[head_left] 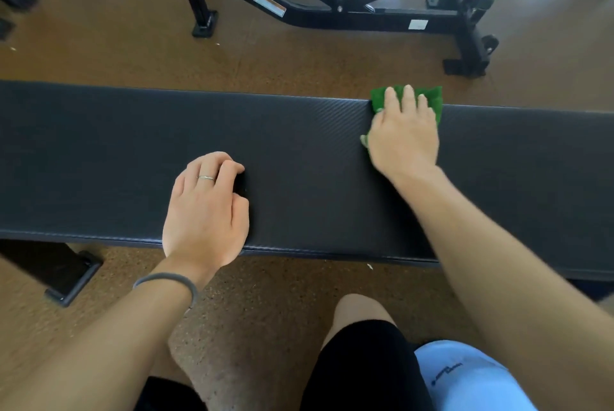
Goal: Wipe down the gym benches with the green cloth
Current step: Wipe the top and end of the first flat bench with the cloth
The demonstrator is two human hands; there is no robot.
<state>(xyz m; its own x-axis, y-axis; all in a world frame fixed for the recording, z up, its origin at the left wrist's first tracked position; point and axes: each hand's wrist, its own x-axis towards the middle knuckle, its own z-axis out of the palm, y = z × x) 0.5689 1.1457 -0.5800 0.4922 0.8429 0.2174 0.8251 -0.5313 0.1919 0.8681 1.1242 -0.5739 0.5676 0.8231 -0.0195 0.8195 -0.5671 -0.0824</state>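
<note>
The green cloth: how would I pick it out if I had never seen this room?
Find the long black padded bench that runs across the middle of the view. At its far edge, right of centre, the right hand presses flat on a crumpled green cloth, which peeks out past the fingertips. It is the only bright green thing among black frames and brown floor.

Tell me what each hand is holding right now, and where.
The right hand presses flat on the middle of the green cloth at the bench's far edge. The left hand rests on the bench, holding nothing.
</note>
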